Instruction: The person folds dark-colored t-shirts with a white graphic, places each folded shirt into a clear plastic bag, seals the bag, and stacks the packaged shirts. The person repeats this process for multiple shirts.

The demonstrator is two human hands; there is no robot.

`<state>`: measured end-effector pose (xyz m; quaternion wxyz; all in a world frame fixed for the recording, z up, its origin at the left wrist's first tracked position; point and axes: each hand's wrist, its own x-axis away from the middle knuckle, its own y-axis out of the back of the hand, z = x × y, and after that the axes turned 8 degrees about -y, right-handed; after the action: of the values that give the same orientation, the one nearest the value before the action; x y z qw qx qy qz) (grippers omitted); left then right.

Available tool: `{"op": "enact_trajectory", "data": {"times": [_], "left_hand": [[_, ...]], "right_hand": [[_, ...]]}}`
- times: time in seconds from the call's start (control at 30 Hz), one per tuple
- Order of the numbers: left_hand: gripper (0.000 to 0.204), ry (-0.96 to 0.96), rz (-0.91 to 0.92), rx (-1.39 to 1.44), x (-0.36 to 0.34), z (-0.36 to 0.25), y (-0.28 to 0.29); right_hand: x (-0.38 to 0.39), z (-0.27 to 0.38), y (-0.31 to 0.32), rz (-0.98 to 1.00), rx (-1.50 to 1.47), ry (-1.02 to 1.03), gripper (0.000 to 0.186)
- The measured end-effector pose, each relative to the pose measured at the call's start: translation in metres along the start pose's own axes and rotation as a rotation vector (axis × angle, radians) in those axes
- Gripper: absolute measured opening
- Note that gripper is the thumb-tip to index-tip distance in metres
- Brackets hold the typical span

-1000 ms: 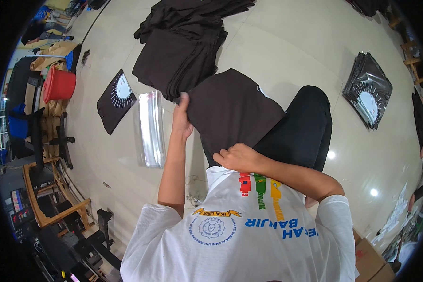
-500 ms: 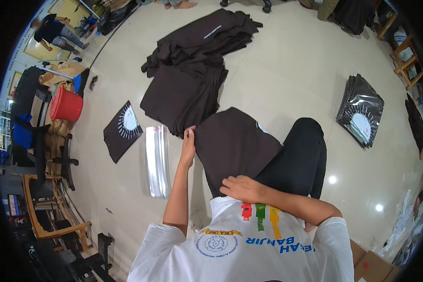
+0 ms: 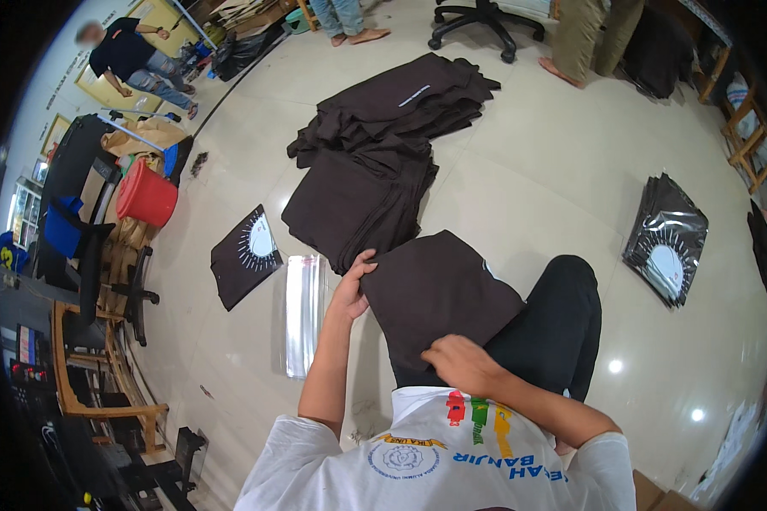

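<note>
A folded dark brown garment (image 3: pixel 443 294) lies across my lap and black-trousered knee. My left hand (image 3: pixel 354 289) grips its upper left corner with thumb and fingers. My right hand (image 3: pixel 458 362) has curled fingers on the garment's lower part. Beyond my left hand sits a pile of folded brown cloth (image 3: pixel 345 200), with a looser heap (image 3: pixel 383 111) behind it. Beside my left forearm is a stack of clear plastic sleeves (image 3: pixel 305 315). Farther left lies one folded garment with a white sunburst print (image 3: pixel 243 255); at the right, a pile of similar bagged garments (image 3: pixel 663 238).
A red bucket (image 3: pixel 145 192), office chair and wooden frame (image 3: pixel 102 409) line the left. A co-worker (image 3: pixel 136 64) stands upper left; other people's bare feet and legs (image 3: pixel 592 43) are near a chair base (image 3: pixel 486 25) at the back. Wooden racks (image 3: pixel 746 136) stand right.
The head view has tilted up, shifting the scene downward and showing more people and the chair base at the back. Both hands remain on the folded garment, with little change in their hold.
</note>
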<state>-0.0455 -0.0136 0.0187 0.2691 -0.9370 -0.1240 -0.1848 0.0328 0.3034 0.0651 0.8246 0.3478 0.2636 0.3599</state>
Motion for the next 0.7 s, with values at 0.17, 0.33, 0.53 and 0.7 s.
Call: {"op": "enact_trajectory", "data": {"times": [0.17, 0.33, 0.53, 0.7], "left_hand": [[0.041, -0.130, 0.042, 0.355, 0.005, -0.025, -0.057], [0.035, -0.582, 0.300, -0.063, 0.022, -0.049, -0.116], [0.015, -1.400, 0.159, -0.952, 0.061, -0.057, -0.173], [0.023, -1.277, 0.415, -0.359, 0.087, -0.043, -0.243]], "right_hand": [[-0.009, -0.021, 0.073, -0.441, -0.092, -0.472, 0.030], [-0.004, -0.043, 0.129, -1.004, 0.105, -0.500, 0.029], [0.058, -0.030, 0.151, -1.362, 0.187, -0.223, 0.037], [0.094, 0.021, 0.207, -1.512, 0.198, -0.379, 0.042]]}}
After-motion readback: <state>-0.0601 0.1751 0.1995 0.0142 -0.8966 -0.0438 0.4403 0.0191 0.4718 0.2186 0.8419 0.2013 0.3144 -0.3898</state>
